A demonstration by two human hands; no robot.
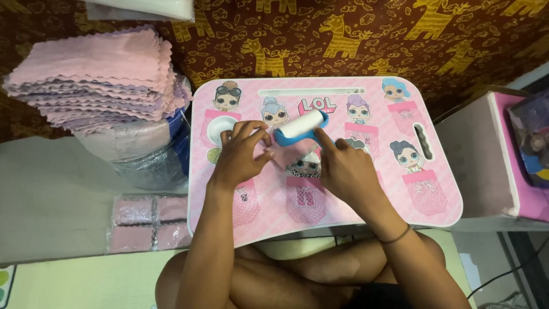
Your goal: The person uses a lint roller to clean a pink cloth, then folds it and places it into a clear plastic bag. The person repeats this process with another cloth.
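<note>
Right now we are working near the far middle of the pink cartoon-printed lap table (434,212). Our right hand (343,169) is gripping the blue plastic handle of a white lint roller (303,127), index finger lying along it. Our left hand (241,154) is pinching a small pink cloth (281,153) just beneath the roller. Off the table's left edge, a tall stack of pink scalloped cloths (97,74) is sitting.

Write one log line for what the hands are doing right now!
left hand: on small pink cloth | right hand: holding blue lint roller | surface: pink lap table
</note>
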